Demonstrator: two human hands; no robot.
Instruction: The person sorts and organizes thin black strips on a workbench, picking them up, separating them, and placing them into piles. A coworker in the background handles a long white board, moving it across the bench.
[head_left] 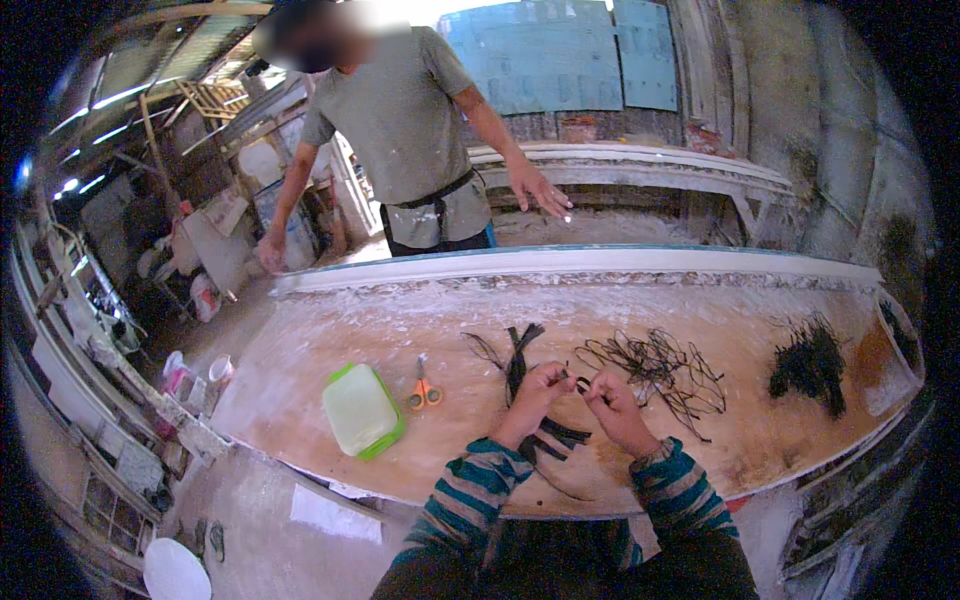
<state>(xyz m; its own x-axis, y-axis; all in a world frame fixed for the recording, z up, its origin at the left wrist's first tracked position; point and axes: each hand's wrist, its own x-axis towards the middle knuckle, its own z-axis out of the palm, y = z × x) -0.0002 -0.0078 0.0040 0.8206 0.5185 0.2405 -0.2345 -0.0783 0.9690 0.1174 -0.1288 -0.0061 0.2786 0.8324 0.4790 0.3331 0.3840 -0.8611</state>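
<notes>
Over the wooden table, my left hand (541, 392) and my right hand (612, 408) are close together, fingertips pinched. Between them shows a short bit of black cord (582, 383); its exact form is too small to make out. A bundle of black strips (518, 352) lies on the table beside and partly under my left hand, its cut ends (563, 434) showing below the wrist. To the right of my hands spreads a loose tangle of thin black cord (655, 368). Scissors (425, 393) with orange handles rest to the left, apart from both hands.
A translucent container with a bright green rim (362, 412) sits on the table (290, 360) at left. A bushy black clump (810, 368) lies at right, near a clear plastic bag (893, 355). Across a white raised edge (600, 262) stands another person (405, 130). A white stool (177, 570) is at lower left.
</notes>
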